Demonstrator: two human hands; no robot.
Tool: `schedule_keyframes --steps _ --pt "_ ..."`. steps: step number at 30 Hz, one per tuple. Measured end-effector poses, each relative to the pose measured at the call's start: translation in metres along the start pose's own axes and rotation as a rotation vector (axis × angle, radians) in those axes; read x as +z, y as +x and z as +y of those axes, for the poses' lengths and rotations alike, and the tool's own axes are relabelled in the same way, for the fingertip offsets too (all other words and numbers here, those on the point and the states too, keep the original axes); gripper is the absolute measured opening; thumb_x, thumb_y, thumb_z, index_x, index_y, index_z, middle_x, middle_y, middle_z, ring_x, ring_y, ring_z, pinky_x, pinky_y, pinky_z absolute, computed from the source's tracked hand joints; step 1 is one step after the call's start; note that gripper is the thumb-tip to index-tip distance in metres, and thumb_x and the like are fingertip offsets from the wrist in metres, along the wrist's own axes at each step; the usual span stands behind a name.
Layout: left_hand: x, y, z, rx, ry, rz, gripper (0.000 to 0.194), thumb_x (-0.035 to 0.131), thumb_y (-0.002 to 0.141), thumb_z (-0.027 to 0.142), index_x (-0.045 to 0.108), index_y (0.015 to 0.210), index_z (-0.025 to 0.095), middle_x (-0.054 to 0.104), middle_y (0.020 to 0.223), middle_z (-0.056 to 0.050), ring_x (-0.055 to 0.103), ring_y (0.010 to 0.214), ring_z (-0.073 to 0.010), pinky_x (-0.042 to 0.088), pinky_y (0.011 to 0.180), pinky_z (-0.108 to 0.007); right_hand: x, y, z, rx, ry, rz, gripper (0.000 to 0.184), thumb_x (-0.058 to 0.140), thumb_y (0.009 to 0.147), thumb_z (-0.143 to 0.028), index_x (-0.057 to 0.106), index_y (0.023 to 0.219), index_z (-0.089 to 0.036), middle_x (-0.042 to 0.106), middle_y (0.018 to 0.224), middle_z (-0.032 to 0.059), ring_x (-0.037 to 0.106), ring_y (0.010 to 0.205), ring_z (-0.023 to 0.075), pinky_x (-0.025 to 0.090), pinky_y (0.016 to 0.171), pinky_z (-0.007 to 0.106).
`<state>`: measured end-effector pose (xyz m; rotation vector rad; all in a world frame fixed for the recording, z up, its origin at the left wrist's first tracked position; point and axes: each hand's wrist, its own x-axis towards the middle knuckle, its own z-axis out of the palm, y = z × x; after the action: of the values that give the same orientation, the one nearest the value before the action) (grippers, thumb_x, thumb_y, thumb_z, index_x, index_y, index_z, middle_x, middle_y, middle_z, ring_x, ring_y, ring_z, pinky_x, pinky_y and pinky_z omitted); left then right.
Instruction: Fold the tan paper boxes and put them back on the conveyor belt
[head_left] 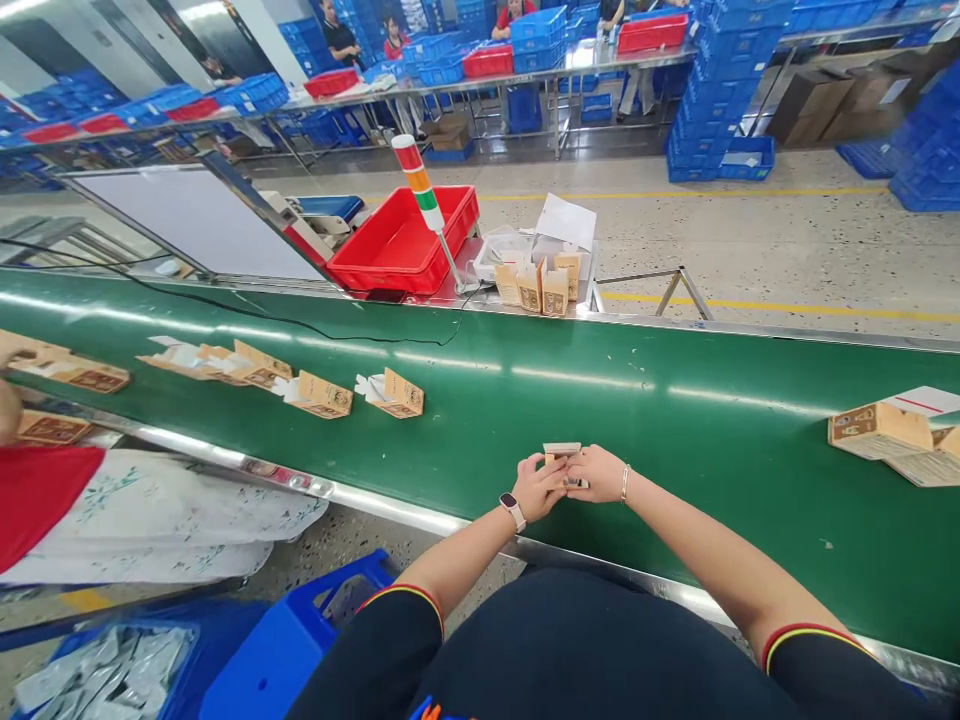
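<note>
- From the head view, we're looking down on a green conveyor belt (pixel 480 420), with a small printed carton (pixel 561 449) over its near half, right in front of the person.
- Both hands are on that carton: we see the left hand (pixel 538 488) gripping its near left side, fingers bent over it, a smartwatch (pixel 511 502) on the wrist.
- And here's the right hand (pixel 598 472), pinching the carton from the other side, fingers meeting the left ones; a bracelet (pixel 625 482) circles that wrist. The thumbs' exact hold we can't tell.
- Over to the left, we've got an open carton (pixel 405 395) lying with white flaps out, another (pixel 324 396) just beside it, and an overlapping row of cartons (pixel 247 366) beyond.
- Far left, a co-worker's blurred hand (pixel 9 400) is by more cartons (pixel 82 373); what it grips, we can't make out.
- Way off right, more open cartons (pixel 877 430) lie touching on the belt.
- Across the belt we spot a red crate (pixel 386 278), a striped signal light (pixel 417 182) and upright printed cartons (pixel 555 294).
</note>
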<state>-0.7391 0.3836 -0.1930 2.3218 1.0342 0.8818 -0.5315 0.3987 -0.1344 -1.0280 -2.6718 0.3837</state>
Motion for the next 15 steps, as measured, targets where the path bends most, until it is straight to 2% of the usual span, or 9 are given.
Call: schedule_keyframes --steps 3,6,10,12,15 --pt "-0.004 0.004 0.007 -0.055 0.010 -0.020 0.029 0.059 0.082 0.035 0.068 0.109 0.036 0.069 0.111 -0.004 0.048 0.112 -0.0296 0.035 0.089 -0.044 0.006 -0.004 0.007 -0.133 0.104 0.184 0.038 0.055 0.087 -0.048 0.060 0.114 -0.021 0.063 0.121 0.0129 0.060 0.107 0.0222 0.051 0.084 0.038" --pt "-0.001 0.010 0.020 -0.095 0.023 -0.069 0.028 0.055 0.084 0.032 0.070 0.106 0.038 0.070 0.109 -0.003 0.045 0.112 -0.0293 0.032 0.088 -0.044 0.022 -0.025 0.008 -0.015 0.044 0.340 0.039 0.046 0.093 -0.042 0.055 0.123 -0.019 0.062 0.123 0.0151 0.059 0.112 0.0248 0.049 0.087 0.043" --pt "0.005 0.020 0.037 -0.131 0.050 -0.119 0.028 0.052 0.085 0.032 0.070 0.105 0.038 0.068 0.111 -0.002 0.042 0.112 -0.0294 0.031 0.087 -0.045 0.042 -0.062 0.010 0.198 -0.134 0.338 0.045 0.042 0.093 -0.037 0.050 0.133 -0.018 0.053 0.136 0.0170 0.044 0.129 0.0341 0.045 0.088 0.051" --pt "0.007 0.025 0.041 -0.129 0.069 -0.137 0.027 0.053 0.084 0.035 0.069 0.106 0.039 0.066 0.116 -0.001 0.041 0.111 -0.0292 0.031 0.087 -0.045 0.047 -0.073 0.012 0.219 -0.177 0.336 0.046 0.043 0.093 -0.039 0.050 0.134 -0.020 0.050 0.139 0.0154 0.041 0.130 0.0357 0.044 0.088 0.053" --pt "0.007 0.030 0.042 -0.082 0.086 -0.193 0.028 0.054 0.084 0.039 0.068 0.109 0.039 0.065 0.118 -0.001 0.041 0.108 -0.0288 0.031 0.086 -0.043 0.049 -0.079 0.012 0.193 -0.184 0.399 0.051 0.045 0.091 -0.041 0.047 0.137 -0.019 0.050 0.138 0.0150 0.041 0.129 0.0330 0.041 0.094 0.051"
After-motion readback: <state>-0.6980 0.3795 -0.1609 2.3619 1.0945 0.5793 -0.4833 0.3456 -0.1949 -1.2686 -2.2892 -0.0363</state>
